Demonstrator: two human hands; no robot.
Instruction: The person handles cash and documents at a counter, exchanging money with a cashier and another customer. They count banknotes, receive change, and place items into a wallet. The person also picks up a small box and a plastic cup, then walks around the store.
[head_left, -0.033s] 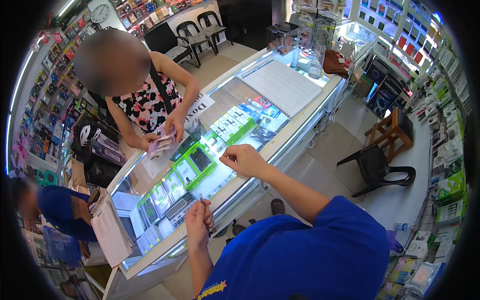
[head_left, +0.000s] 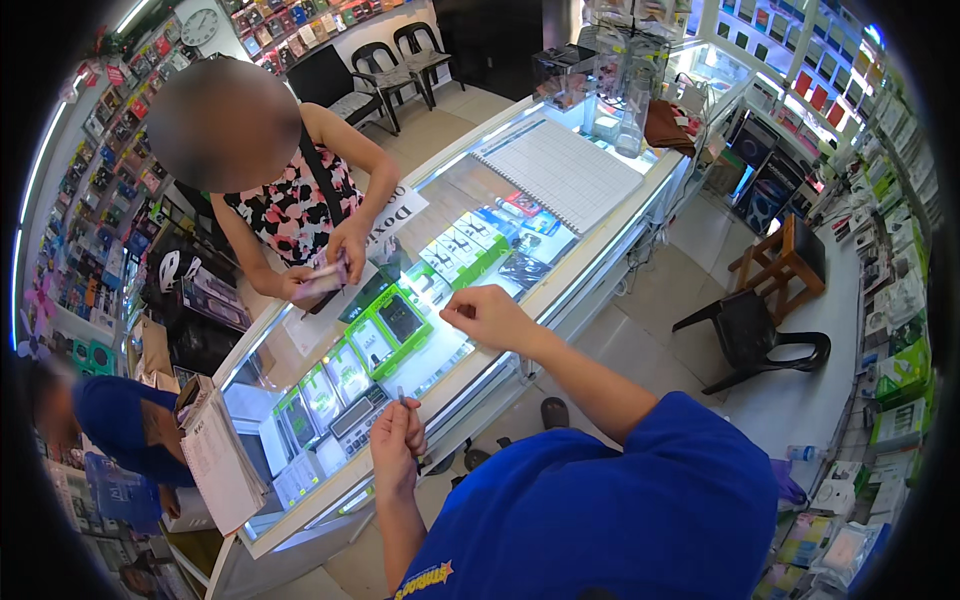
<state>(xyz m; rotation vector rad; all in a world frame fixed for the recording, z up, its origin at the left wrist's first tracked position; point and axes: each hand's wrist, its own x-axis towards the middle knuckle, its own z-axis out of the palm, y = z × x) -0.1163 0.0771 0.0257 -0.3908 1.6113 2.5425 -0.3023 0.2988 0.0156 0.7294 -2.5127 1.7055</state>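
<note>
My left hand (head_left: 398, 437) is closed around a slim grey pen-like stick (head_left: 402, 393), whose end pokes up above the fingers near the counter's front edge. My right hand (head_left: 488, 318) hovers over the glass counter (head_left: 560, 262) with fingers curled in; I see nothing in them. Below the glass, near both hands, lie green-framed boxes (head_left: 400, 318) and a calculator (head_left: 357, 412). Across the counter a person in a flowered top (head_left: 298, 205) holds several purplish banknotes (head_left: 325, 278) in both hands, above a dark wallet-like thing, partly hidden.
A spiral-bound gridded pad (head_left: 560, 170) lies on the counter's far right part, and a notebook (head_left: 215, 465) on its left end. Another person in blue (head_left: 125, 420) stands at left. Behind the counter are a black plastic chair (head_left: 755, 340) and a wooden stool (head_left: 785, 255).
The banknotes in the other person's hands have shifted slightly and tilted, and a dark edge shows below them. My hands have hardly moved.
</note>
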